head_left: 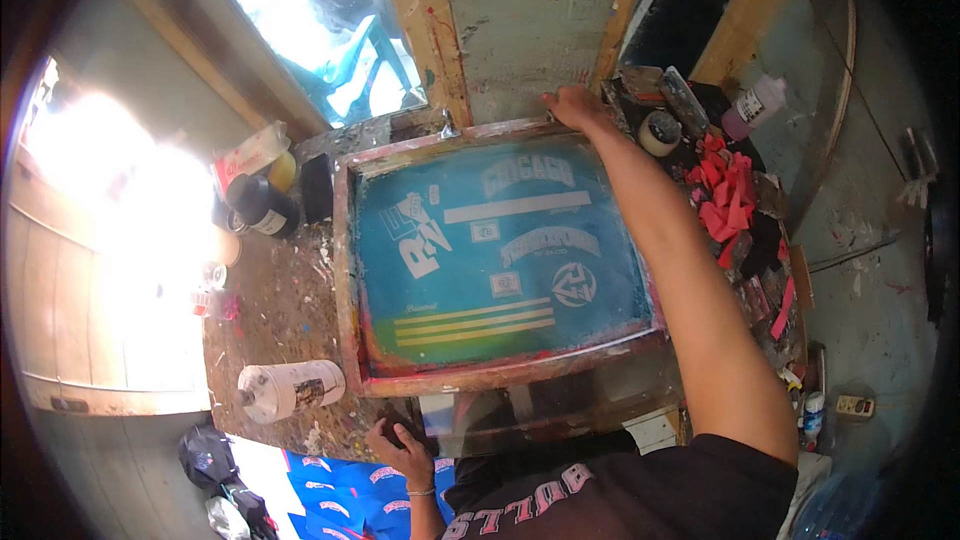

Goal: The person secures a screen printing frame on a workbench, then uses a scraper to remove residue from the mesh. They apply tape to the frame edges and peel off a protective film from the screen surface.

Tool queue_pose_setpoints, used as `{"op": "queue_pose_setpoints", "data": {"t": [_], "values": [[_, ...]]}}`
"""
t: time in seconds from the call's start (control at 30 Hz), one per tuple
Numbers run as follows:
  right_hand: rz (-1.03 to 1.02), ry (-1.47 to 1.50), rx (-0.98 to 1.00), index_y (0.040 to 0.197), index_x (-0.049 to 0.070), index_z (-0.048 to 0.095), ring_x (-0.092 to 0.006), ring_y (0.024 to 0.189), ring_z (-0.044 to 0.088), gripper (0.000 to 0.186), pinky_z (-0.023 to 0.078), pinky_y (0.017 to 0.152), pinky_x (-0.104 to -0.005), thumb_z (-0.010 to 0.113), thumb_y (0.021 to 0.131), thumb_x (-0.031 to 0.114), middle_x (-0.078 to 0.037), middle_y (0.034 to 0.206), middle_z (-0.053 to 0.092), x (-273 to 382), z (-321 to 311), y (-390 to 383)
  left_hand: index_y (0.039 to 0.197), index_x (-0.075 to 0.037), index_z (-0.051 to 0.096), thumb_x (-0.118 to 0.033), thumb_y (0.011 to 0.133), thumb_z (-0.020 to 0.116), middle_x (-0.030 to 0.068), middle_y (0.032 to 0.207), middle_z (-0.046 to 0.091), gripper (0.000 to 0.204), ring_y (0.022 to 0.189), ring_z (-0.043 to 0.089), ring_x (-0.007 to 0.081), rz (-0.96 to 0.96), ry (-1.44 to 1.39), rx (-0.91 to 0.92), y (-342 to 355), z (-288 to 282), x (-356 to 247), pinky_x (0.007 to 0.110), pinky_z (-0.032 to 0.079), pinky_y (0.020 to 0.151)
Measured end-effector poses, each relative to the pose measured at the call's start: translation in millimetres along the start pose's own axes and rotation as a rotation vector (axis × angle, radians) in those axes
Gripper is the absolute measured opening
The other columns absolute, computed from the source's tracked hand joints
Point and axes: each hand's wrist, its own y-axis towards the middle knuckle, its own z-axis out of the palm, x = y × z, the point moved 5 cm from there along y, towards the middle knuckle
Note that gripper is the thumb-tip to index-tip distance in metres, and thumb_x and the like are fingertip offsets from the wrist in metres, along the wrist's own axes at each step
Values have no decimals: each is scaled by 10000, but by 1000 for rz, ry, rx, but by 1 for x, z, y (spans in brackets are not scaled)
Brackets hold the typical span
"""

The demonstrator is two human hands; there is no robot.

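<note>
A screen-printing frame (pixel 345 320) with a worn wooden border lies on the table, its blue-green mesh (pixel 450 260) carrying pale lettering, logos and stripes. My right arm reaches across the frame's right side. At the far edge, by a metal clamp (pixel 551 118), my right hand (pixel 578 108) is closed; what its fingers grip is hidden. Below the frame's near left corner, at the table's front edge, my left hand (pixel 405 457) has its fingers loosely bent and apart, with nothing seen in it. A second metal clamp (pixel 447 124) stands at the frame's far left.
A white plastic bottle (pixel 292 390) lies on its side left of the frame. Behind it stand a dark jar (pixel 264 206) and other containers. Pink-red rags (pixel 722 185), an open tub (pixel 660 133) and a bottle (pixel 755 105) crowd the right. Blue printed pieces (pixel 350 495) lie below the table.
</note>
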Motion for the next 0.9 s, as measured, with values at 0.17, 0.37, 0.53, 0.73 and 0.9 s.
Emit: {"op": "queue_pose_setpoints", "data": {"t": [0.17, 0.37, 0.53, 0.73, 0.9], "values": [[-69, -7, 128, 1008, -23, 737, -468, 1026, 674, 567, 512, 912, -549, 484, 1017, 484, -263, 1061, 714, 30, 14, 12, 1083, 57, 568, -227, 1005, 556, 224, 1033, 558, 295, 973, 535, 403, -86, -13, 18, -2, -6, 14, 479, 429, 888], [268, 21, 87, 1200, 9, 706, -450, 1146, 647, 445, 503, 982, -536, 524, 979, 350, -256, 1236, 677, 37, 10, 4, 1068, 53, 572, -202, 981, 566, 221, 1015, 561, 270, 965, 534, 410, -122, -23, 40, -4, 0, 15, 480, 430, 880], [221, 3, 101, 1218, -20, 691, -447, 1211, 611, 519, 491, 1013, -501, 534, 976, 411, -253, 1298, 649, 40, 10, 19, 1054, 52, 583, -195, 968, 580, 220, 996, 579, 261, 960, 541, 417, -111, -41, 27, 1, -2, 13, 486, 431, 878], [213, -160, 125, 1242, 52, 703, -406, 1234, 623, 392, 498, 1023, -506, 555, 940, 253, -221, 1318, 654, 34, 3, 36, 1057, 54, 587, -174, 964, 585, 225, 1010, 591, 247, 944, 551, 417, -77, -72, 3, 0, -1, 13, 495, 440, 862], [275, -84, 95, 1192, 22, 717, -422, 1195, 636, 385, 518, 976, -506, 564, 926, 254, -239, 1273, 669, 56, 0, 16, 1059, 58, 587, -163, 952, 595, 226, 1013, 592, 245, 946, 558, 414, -90, -5, -13, -2, -6, 17, 493, 447, 860]]}}
